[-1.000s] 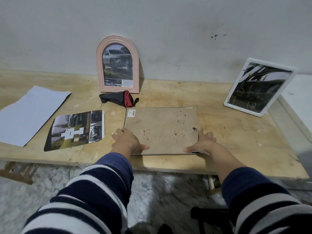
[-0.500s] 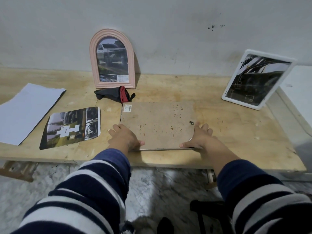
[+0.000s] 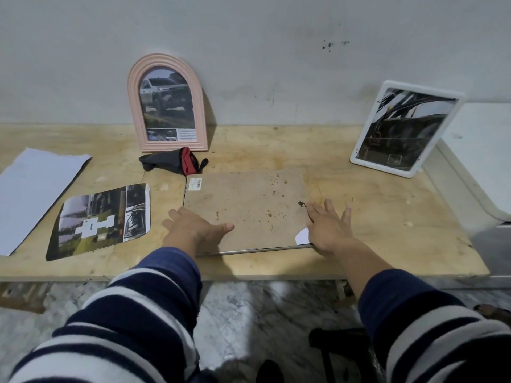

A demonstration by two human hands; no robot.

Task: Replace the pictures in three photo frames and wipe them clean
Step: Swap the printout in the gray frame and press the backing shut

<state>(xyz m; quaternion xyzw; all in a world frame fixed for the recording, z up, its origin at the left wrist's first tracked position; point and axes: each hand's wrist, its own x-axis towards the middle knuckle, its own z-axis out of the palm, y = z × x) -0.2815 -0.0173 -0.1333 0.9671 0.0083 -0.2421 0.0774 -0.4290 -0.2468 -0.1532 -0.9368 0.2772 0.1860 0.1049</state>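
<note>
Face-down frame (image 3: 246, 208) between loose picture (image 3: 102, 219) and right frame (image 3: 405, 128).

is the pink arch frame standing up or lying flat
Standing: the pink arch frame is upright on the table, propped against the wall.

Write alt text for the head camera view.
Both hands, left hand and right hand, press on a face-down brown frame back on a wooden table. A pink arched frame and white frame lean behind.

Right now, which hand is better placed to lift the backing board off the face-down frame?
Probably the right hand: it lies open at the backing board's right edge, beside the small black hook. The left hand presses on the near-left corner.
</note>
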